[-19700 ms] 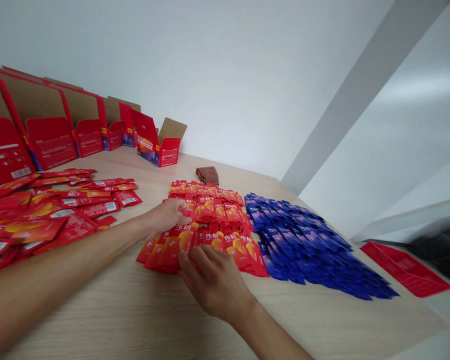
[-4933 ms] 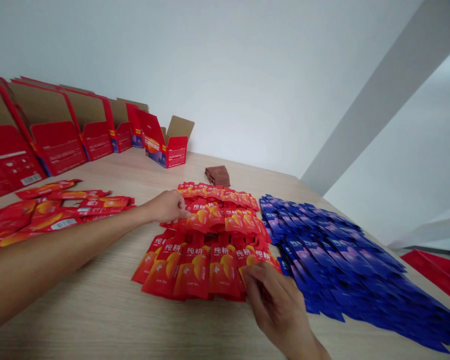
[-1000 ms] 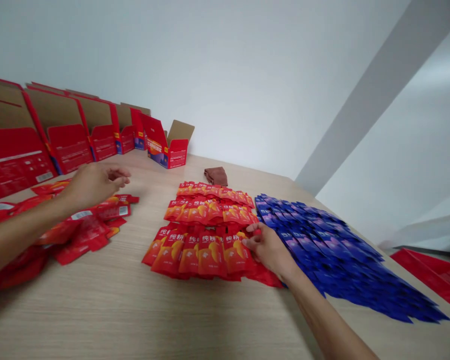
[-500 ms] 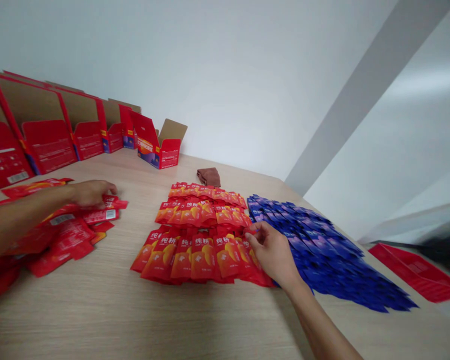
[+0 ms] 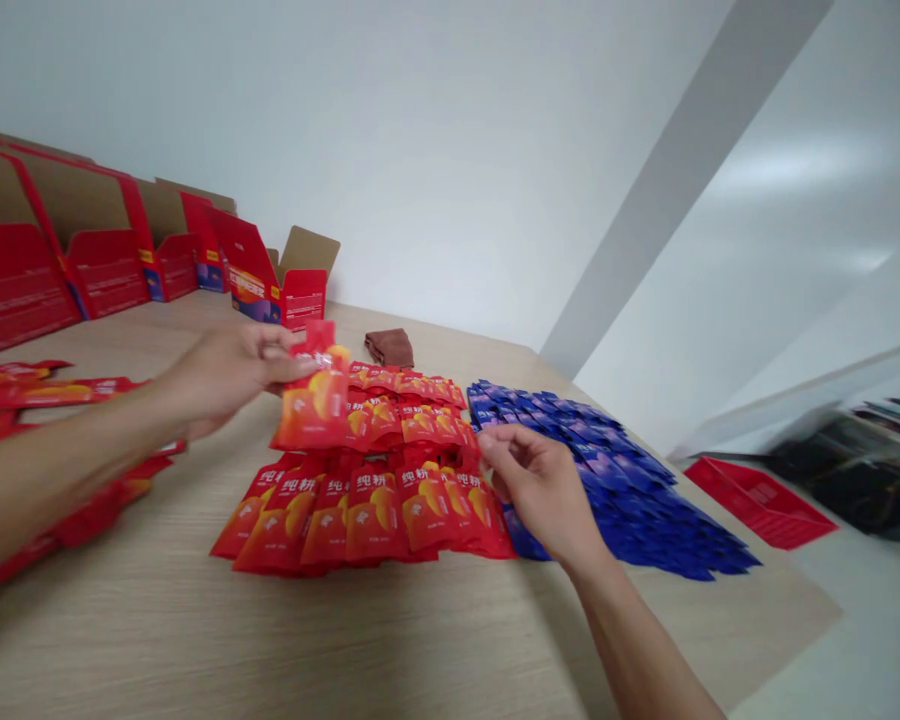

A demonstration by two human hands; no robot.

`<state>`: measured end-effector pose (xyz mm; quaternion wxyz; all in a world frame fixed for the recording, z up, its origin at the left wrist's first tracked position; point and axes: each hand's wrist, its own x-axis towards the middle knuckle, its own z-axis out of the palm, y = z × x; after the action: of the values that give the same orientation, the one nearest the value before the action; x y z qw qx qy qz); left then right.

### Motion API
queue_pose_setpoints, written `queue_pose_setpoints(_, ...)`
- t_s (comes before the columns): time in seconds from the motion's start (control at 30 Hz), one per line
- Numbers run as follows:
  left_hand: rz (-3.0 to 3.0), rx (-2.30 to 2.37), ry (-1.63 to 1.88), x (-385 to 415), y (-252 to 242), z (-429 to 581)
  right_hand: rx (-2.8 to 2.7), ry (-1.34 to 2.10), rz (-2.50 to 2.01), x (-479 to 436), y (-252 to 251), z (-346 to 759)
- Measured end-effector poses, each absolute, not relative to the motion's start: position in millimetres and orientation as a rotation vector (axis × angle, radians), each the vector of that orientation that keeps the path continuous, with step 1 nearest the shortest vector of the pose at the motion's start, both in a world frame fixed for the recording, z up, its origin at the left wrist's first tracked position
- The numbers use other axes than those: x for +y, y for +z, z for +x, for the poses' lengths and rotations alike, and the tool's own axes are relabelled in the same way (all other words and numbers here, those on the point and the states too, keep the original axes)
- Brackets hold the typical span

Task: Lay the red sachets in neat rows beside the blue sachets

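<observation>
My left hand (image 5: 232,370) is closed on a red sachet (image 5: 316,395) with an orange-yellow fruit print, held over the left end of the laid-out rows. Below it, several red sachets (image 5: 375,510) lie overlapping in rows, printed sides up. My right hand (image 5: 536,490) is at the right end of these rows, thumb and forefinger curled together. Whether anything is between those fingertips I cannot make out. Just beyond that hand, overlapping blue sachets (image 5: 630,500) spread to the right. A loose heap of red sachets (image 5: 112,500) lies partly hidden under my left forearm.
Opened red cartons (image 5: 105,260) line the back left of the table, with another open carton (image 5: 304,295) at their right end. A folded brown cloth (image 5: 390,347) lies behind the red rows. A red box (image 5: 761,500) stands beyond the right edge of the table.
My left hand has moved right from the loose heap, bringing a red sachet up over the rows. My right hand has stayed by the right end of the rows. The view has shifted to the right.
</observation>
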<state>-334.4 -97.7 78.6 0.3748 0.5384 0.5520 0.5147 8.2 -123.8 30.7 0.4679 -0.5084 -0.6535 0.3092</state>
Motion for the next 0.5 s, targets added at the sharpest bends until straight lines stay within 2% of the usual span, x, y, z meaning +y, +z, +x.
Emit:
queue_pose_setpoints(0.2,1.344,1.174,1.140,-120.2,47.2,-235.6,-1.609,1.119,-1.128,-143.2,22.1,-31.0)
queue_pose_setpoints(0.5,1.455,1.044,1.014,-112.8,52.9,-228.3,-1.423,1.003,-1.265,-121.6,27.0,38.1)
